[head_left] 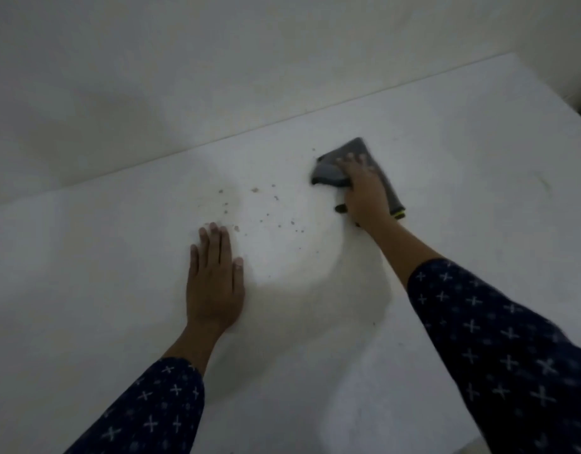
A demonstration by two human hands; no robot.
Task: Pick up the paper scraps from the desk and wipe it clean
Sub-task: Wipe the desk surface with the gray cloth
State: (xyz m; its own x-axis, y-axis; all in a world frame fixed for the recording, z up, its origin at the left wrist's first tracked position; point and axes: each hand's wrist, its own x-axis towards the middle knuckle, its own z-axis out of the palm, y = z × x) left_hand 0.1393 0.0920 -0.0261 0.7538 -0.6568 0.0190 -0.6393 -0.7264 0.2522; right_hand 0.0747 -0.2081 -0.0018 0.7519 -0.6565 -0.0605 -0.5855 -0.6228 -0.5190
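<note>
dim room, plain white wall [184, 77] behind a white desk [462, 132], light pooled mid-surface.

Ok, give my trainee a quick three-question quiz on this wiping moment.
1. True or false: the right hand presses a grey cloth on the desk.
2. Where do the small scraps lie? A) right of the cloth B) between the two hands C) on the sleeve
3. Fill in: the left hand lies ____ on the desk, holding nothing.

Key: 1 true; 2 B; 3 flat
</note>
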